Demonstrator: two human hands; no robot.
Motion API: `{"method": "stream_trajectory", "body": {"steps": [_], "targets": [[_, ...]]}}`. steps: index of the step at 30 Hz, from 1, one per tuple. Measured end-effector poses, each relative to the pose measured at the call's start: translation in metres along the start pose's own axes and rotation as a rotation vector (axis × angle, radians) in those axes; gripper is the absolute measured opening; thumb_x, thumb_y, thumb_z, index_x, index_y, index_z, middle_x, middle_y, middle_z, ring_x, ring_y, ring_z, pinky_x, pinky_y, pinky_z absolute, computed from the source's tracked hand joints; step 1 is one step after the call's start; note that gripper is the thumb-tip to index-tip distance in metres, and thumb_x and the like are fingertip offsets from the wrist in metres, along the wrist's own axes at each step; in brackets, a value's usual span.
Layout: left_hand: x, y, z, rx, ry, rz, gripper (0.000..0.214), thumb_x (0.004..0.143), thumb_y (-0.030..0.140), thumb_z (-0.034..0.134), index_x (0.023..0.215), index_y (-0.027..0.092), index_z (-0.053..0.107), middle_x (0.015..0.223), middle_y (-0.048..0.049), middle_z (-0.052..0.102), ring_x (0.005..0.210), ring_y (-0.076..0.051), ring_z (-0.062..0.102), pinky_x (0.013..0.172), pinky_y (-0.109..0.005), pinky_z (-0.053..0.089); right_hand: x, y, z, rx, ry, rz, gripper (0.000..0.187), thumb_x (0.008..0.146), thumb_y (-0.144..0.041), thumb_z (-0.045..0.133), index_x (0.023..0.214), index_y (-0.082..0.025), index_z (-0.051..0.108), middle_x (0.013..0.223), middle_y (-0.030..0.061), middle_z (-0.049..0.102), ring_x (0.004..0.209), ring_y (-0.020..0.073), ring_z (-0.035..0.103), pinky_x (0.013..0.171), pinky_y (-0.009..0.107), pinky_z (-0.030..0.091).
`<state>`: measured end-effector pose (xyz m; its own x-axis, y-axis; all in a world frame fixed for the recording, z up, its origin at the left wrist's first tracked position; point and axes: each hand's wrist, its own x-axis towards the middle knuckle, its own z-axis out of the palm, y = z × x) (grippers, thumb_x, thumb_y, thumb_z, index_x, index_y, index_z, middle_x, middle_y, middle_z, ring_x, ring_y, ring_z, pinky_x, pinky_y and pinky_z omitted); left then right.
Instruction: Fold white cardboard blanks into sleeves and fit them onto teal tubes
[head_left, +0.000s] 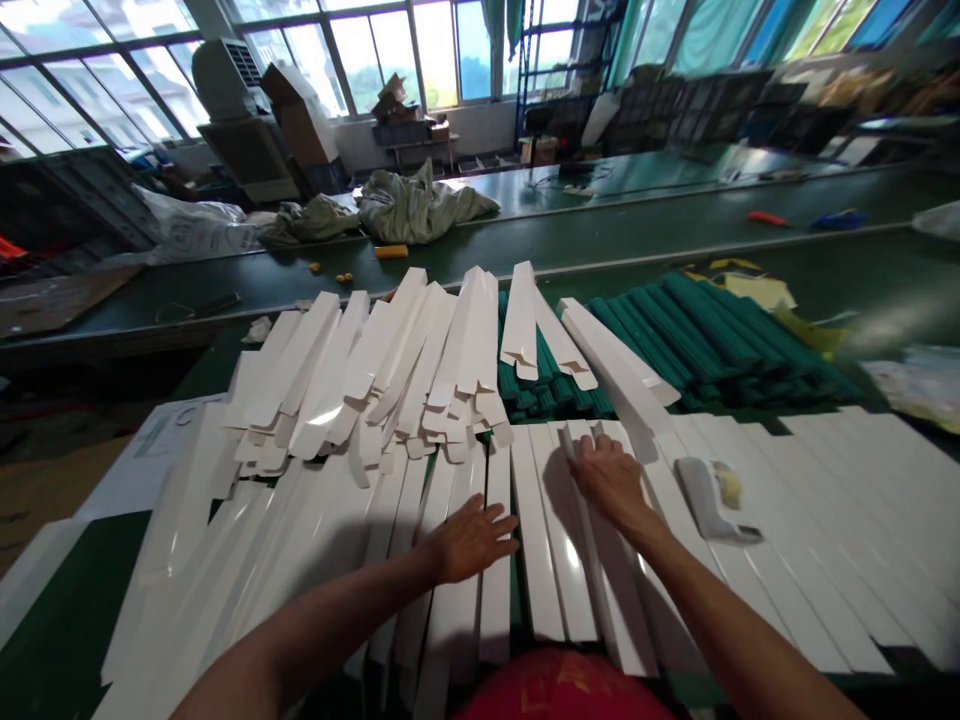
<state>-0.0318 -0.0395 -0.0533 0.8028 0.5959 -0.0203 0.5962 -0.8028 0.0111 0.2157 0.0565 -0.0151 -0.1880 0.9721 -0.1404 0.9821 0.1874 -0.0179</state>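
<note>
Red clothing shows nearest, before white boxes laid across the table. The left hand spreads its fingers over them; the right hand curls its fingers on one box (gripping or resting, I cannot tell).

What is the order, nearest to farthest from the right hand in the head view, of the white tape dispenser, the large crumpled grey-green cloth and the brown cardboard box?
From the right hand:
1. White tape dispenser: just right.
2. Large crumpled grey-green cloth: ahead, left, on the long green bench.
3. Brown cardboard box: farther left, beyond the bench.
</note>
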Motion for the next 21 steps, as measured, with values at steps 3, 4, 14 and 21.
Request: {"method": "stream_trajectory", "body": {"steps": [3,4,14,21], "targets": [[0.012,-0.010,0.012,-0.063,0.023,0.024,0.024,0.092,0.020,0.056,0.114,0.029,0.059,0.127,-0.0028,0.057,0.113,-0.019,0.051,0.090,-0.030,0.042,-0.007,-0.012,0.004,0.053,-0.039,-0.169,0.026,0.094,-0.029,0.046,0.108,-0.013,0.060,0.106,0.0162,0.060,0.097,0.0279,0.062,0.075,0.034,0.044],[0.015,-0.013,0.015,-0.077,0.027,0.017,0.026,0.091,0.019,0.057,0.115,0.028,0.058,0.128,-0.0035,0.057,0.113,-0.019,0.051,0.088,-0.029,0.044,-0.010,-0.016,0.008,0.073,-0.063,-0.201,0.024,0.094,-0.029,0.046,0.106,-0.015,0.061,0.103,0.0134,0.061,0.092,0.0251,0.063,0.071,0.031,0.043],[-0.010,0.030,0.031,-0.076,0.069,-0.673,0.061,0.088,0.021,0.059,0.144,0.016,0.035,0.132,-0.0180,0.053,0.119,-0.032,0.052,0.098,-0.048,0.042,-0.015,-0.027,0.032,0.151,-0.113,-0.197,0.025,0.095,-0.026,0.042,0.101,-0.011,0.061,0.099,0.0138,0.063,0.081,0.0238,0.065,0.061,0.028,0.036],[0.000,0.091,0.056,-0.229,-0.076,-1.139,0.078,0.079,0.012,0.061,0.149,0.022,0.029,0.155,-0.0210,0.027,0.138,-0.042,0.034,0.106,-0.056,0.033,-0.035,-0.059,0.049,0.242,-0.153,-0.387,0.024,0.094,-0.022,0.042,0.099,-0.013,0.063,0.098,0.0117,0.065,0.082,0.0199,0.064,0.067,0.026,0.040]]}}
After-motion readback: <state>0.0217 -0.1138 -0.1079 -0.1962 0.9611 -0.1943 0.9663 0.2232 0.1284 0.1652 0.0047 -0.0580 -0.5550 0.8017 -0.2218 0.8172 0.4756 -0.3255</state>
